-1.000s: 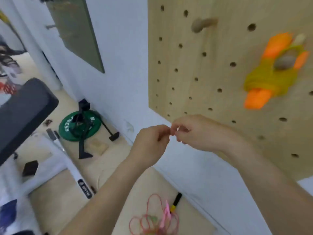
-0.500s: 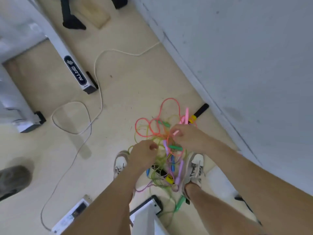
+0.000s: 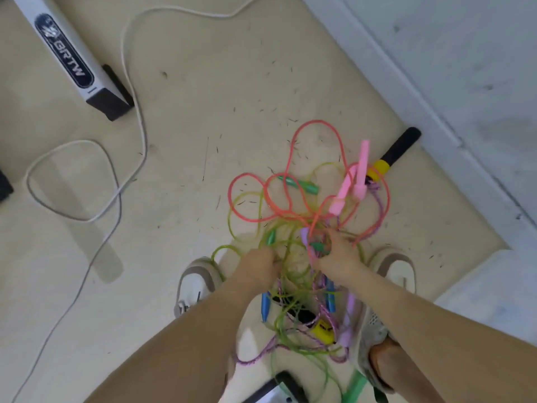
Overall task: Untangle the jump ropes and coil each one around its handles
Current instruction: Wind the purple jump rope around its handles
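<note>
While the jump ropes (image 3: pixel 293 216) lay knotted on the floor between my shoes, my left hand (image 3: pixel 257 264) had its fingers curled round green strands (image 3: pixel 280 225) and my right hand (image 3: pixel 338 253) pinched the coral rope (image 3: pixel 316 121), so I judged untangling only starting, next needing one rope teased free.

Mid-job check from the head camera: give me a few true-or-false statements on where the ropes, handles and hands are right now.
1. The ropes lie in one tangle on the floor. True.
2. The left hand and the right hand both grip into the tangle. True.
3. The pink handles are held in the left hand. False: they lie on the far side of the tangle, in neither hand.
4. The black and yellow handle lies close to the foot of the wall. True.
5. The white cable is caught in the tangle. False: it lies apart, on the floor to the left.
</note>
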Demonstrator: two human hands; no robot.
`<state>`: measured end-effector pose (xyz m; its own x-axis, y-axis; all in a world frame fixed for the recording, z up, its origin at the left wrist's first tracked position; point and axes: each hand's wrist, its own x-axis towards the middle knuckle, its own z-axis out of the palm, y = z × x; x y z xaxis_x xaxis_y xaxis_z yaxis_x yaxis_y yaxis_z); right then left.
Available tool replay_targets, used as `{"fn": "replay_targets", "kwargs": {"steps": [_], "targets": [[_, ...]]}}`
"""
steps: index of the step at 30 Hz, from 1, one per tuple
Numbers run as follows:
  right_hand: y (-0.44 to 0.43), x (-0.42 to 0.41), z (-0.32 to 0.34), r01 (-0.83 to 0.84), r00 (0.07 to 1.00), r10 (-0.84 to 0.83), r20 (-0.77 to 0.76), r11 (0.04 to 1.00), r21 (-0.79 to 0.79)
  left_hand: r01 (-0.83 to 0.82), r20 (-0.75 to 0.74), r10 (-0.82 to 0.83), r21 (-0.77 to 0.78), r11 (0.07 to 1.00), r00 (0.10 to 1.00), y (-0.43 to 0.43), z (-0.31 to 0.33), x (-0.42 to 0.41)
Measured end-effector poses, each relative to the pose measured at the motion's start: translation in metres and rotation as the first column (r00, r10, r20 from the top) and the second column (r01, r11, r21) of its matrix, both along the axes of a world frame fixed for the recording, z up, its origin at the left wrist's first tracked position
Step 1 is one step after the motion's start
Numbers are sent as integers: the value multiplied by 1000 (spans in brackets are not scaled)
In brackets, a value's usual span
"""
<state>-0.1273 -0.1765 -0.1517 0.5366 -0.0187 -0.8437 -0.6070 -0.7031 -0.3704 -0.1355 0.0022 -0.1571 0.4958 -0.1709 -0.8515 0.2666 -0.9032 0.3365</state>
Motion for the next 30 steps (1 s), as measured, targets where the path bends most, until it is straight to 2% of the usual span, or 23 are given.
{"fn": "replay_targets", "kwargs": {"steps": [2,4,6,8,10,11,12,14,15,16,18,20,22,24,25,27,29,30], "targets": [[8,8,19,-124,991,125,47,992,-17,-117,39,125,-153,981,991,-5,36,20],[14,23,59,-273,958,268,100,961,37,-121,201,180,-274,954,963,-15,94,46],[19,37,107,-203,971,163,173,948,245,-135,313,267,-386,912,912,-26,168,68],[22,44,169,-106,983,32,181,904,415,-196,364,444,-550,812,819,-31,250,85],[18,47,225,-169,969,67,238,881,441,-165,400,593,-716,679,699,-31,324,94],[13,48,247,-228,958,119,260,866,446,-161,373,684,-797,582,627,-28,354,95],[9,48,264,-297,944,193,269,852,432,-193,284,786,-872,451,549,-22,380,94],[2,45,285,-446,893,386,232,832,330,-250,7,916,-961,118,402,-3,418,85],[1,43,289,-489,869,432,242,826,280,-243,-98,927,-970,-7,363,6,432,80],[5,41,295,-480,865,401,303,838,260,-217,-171,918,-971,-96,357,14,446,76],[25,38,307,-376,875,221,431,871,316,-168,-289,856,-957,-238,429,20,469,71],[56,35,322,-353,878,123,463,820,451,-178,-410,751,-910,-374,517,14,481,68],[74,37,334,-435,855,231,464,806,401,-198,-535,629,-827,-526,564,10,483,69],[62,47,333,-558,761,420,494,813,168,-173,-630,576,-739,-652,521,21,479,72],[47,52,332,-540,747,438,501,839,72,-148,-675,569,-695,-703,470,32,475,76],[5,63,330,-334,802,258,538,941,47,-96,-718,626,-677,-730,305,58,462,83],[-31,70,331,-128,842,30,539,981,145,-134,-629,777,-770,-624,-2,81,436,90],[-40,73,334,-67,856,-54,515,975,213,-201,-503,851,-827,-524,-150,90,418,94]]}}
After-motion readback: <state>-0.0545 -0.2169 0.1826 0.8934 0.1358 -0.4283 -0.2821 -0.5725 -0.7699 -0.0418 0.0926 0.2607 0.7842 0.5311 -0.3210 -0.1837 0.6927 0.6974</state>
